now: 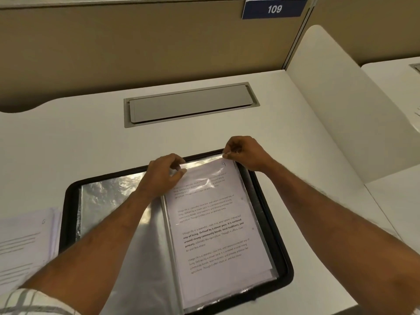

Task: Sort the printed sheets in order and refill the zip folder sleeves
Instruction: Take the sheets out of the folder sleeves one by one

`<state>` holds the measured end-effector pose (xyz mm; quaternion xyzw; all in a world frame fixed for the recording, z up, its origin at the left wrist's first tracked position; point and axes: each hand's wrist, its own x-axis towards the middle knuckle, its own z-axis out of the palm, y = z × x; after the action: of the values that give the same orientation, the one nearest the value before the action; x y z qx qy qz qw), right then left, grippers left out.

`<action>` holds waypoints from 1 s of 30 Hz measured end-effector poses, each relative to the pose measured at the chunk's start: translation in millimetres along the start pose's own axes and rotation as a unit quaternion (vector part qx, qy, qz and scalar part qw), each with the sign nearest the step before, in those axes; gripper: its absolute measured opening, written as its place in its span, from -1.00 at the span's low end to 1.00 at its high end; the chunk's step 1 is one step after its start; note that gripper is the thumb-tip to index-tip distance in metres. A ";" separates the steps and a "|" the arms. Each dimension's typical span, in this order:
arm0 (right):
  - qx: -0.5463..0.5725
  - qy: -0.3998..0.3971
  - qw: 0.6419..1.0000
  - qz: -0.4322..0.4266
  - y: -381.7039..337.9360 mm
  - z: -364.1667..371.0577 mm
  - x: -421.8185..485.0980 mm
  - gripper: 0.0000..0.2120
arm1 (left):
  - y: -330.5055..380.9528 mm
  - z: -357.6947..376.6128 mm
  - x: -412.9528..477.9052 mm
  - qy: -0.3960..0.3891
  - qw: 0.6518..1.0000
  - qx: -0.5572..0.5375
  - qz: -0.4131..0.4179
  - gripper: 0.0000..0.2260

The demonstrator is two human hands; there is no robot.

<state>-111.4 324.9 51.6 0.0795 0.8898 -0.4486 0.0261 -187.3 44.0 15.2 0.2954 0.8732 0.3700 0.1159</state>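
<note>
Office cubicle: partition, desk, number plate

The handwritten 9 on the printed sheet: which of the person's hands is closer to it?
Right. The right hand pinches the top edge of the sleeve just beside the 9; the left hand pinches that same edge at the opposite corner, farther away.

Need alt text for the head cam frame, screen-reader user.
Left hand and right hand pinch the top edge of a clear sleeve holding a printed sheet marked 9, in an open black zip folder on a white desk. Loose sheets lie at left.
</note>
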 end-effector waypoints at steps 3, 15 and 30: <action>0.000 0.001 1.000 0.002 1.7 -2.9 0.1 -0.89 | 0.2 -1.9 5.1 -0.046 0.999 -0.003 -0.019 -0.87; -0.013 0.073 0.997 -0.007 -1.6 5.0 10.1 -0.84 | 7.2 2.2 18.0 -0.127 0.986 0.109 0.014 -0.86; -0.014 0.064 0.998 0.014 -4.0 8.9 15.4 -0.90 | 22.4 0.0 24.2 -0.181 0.981 -0.025 -0.062 -0.78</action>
<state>-127.4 317.3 47.6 0.1201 0.8944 -0.4302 -0.0230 -197.0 70.8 31.5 0.2998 0.8448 0.3240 0.3025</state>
